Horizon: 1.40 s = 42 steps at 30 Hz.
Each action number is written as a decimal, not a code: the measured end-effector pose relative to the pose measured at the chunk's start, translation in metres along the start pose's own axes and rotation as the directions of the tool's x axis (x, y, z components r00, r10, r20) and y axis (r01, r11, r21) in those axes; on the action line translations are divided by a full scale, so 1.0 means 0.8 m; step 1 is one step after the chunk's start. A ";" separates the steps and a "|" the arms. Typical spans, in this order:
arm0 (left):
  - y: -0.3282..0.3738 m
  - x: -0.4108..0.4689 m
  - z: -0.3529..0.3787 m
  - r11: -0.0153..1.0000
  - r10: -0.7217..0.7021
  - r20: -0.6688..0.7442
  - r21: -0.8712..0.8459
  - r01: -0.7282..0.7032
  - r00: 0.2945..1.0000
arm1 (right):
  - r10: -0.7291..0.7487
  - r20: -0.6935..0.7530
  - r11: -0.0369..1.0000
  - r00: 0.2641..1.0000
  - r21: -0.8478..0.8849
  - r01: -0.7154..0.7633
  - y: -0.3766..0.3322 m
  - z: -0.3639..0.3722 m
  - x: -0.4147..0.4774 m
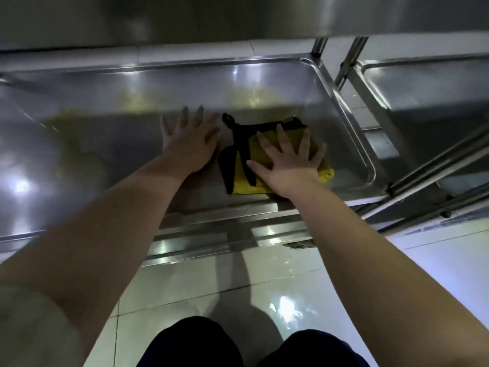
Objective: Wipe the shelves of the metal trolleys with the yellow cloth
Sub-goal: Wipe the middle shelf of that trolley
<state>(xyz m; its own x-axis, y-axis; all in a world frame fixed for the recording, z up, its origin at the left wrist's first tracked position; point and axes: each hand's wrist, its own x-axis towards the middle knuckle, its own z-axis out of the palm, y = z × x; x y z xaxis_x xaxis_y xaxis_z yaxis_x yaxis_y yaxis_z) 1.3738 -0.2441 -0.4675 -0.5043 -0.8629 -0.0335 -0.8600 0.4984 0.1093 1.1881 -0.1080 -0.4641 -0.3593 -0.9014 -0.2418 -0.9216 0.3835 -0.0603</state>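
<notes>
A folded yellow cloth (pixel 244 182) with black trim and a black loop lies on the low shelf (pixel 111 144) of a steel trolley, near the shelf's right end. My right hand (pixel 289 161) lies flat on the cloth with its fingers spread and presses it down. Just left of the cloth, my left hand (pixel 190 141) rests palm down on the bare metal, fingers straight. The trolley's upper shelf (pixel 238 14) overhangs the far part of the low shelf.
A second steel trolley (pixel 423 86) stands close to the right, its posts (pixel 346 62) and rails between the two. A yellowish smear (pixel 79 139) shows on the shelf's left half. Glossy tiled floor (pixel 238 282) lies in front, with my dark-clad knees at the bottom.
</notes>
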 end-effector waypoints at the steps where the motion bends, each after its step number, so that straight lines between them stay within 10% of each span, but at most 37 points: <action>1: -0.005 0.002 0.004 1.000 -0.001 0.013 0.007 0.001 1.000 | 0.001 -0.025 1.000 1.000 -0.007 -0.001 0.013 0.001 0.006; 9: -0.010 0.009 0.017 0.999 -0.017 0.003 0.027 0.017 1.000 | 0.355 -0.102 0.929 0.929 0.151 -0.338 0.108 -0.018 0.050; 17: -0.021 0.009 0.016 0.996 -0.086 -0.032 0.001 0.086 0.996 | -0.154 -0.175 0.986 0.972 0.029 0.162 -0.087 0.004 0.058; 28: -0.012 0.012 0.019 0.995 -0.100 -0.015 0.018 0.100 0.995 | 0.276 -0.212 0.958 0.937 0.138 -0.251 0.083 -0.015 0.093; 36: -0.010 0.006 0.014 0.993 -0.117 0.020 -0.001 0.117 0.993 | -0.185 -0.116 0.982 0.976 0.012 0.188 -0.050 -0.008 0.093; 42: -0.016 0.010 0.014 0.995 -0.101 0.014 -0.013 0.101 0.995 | 0.145 -0.176 0.982 0.974 0.143 -0.121 0.074 -0.023 0.100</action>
<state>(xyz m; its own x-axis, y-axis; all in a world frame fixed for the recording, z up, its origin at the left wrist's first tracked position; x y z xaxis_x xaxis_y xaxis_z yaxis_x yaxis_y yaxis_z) 1.3799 -0.2569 -0.4806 -0.4157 -0.9076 -0.0583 -0.9057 0.4072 0.1180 1.1022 -0.1616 -0.4692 -0.5096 -0.8573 -0.0736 -0.8409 0.5143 -0.1683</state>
